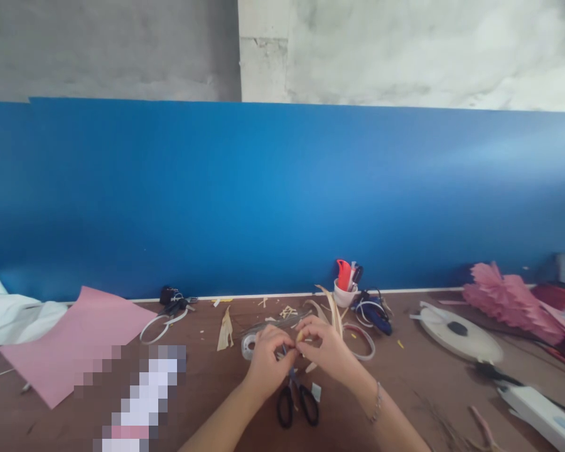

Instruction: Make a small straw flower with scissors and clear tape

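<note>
My left hand [272, 356] and my right hand [324, 346] meet over the table, thumbs and fingertips pinched together. Something small and pale shows between the fingers, too small to name. Dry, pale strips like husk [335, 309] rise just behind my right hand; whether it grips them I cannot tell. Close beside my left hand stands a roll of clear tape [248, 346]. Below both hands lie scissors [297, 405] with black handles, their blades partly hidden under my fingers. Another dry husk piece [225, 330] lies to the left.
A white cup [345, 293] with a red-handled tool and pens stands by the blue partition [282, 201]. Pink paper [78, 342] and a cord bundle [172, 307] lie left. At right are a white oval device [461, 336], pink pleated paper [508, 301] and a power strip [541, 414].
</note>
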A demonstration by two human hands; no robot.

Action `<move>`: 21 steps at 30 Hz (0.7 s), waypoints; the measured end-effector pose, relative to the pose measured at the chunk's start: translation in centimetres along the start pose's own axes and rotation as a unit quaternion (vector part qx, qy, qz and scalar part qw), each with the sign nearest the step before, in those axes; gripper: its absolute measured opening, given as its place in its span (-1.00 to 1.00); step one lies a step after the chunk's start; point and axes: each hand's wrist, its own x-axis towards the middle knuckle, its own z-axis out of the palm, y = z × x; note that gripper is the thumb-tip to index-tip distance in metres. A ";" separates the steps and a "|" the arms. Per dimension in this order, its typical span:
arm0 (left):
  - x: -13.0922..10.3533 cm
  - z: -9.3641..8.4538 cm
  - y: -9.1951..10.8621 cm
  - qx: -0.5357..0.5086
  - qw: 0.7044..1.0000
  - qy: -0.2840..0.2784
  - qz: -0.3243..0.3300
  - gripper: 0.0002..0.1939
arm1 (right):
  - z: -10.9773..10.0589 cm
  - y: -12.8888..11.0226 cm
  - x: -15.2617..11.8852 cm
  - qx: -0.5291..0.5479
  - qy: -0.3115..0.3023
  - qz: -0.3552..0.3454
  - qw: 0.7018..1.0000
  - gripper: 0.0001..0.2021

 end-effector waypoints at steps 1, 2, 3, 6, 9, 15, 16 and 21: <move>0.0 0.0 -0.1 0.003 1.000 0.000 -0.001 -0.90 | 0.0 0.0 0.0 0.001 -0.001 0.005 1.000 -0.90; 0.1 0.0 -0.2 0.004 1.000 0.002 -0.002 -0.90 | -0.1 -0.1 0.0 0.004 -0.003 0.008 1.000 -0.90; 0.1 0.0 -0.3 0.005 1.000 0.003 -0.002 -0.90 | -0.2 -0.1 0.0 0.010 -0.006 0.012 1.000 -0.90; 0.2 -0.2 -0.4 0.012 1.000 0.002 0.002 -0.91 | -0.5 -0.2 0.0 0.037 -0.020 0.023 0.999 -0.88; 0.2 -0.3 -0.3 0.033 0.999 -0.010 0.013 -0.90 | -0.7 -0.3 0.0 0.050 -0.021 0.028 0.998 -0.86; 0.0 -0.6 0.4 0.077 0.995 -0.043 0.051 -0.91 | -0.4 0.2 0.0 0.016 -0.011 0.011 1.000 -0.86; 0.0 -0.7 0.6 0.083 0.994 -0.045 0.054 -0.91 | -0.3 0.2 0.0 0.010 -0.010 0.006 1.000 -0.86; 0.0 -0.9 0.8 0.099 0.992 -0.052 0.062 -0.88 | -0.2 -0.2 -0.2 0.011 -0.030 0.002 0.999 -0.83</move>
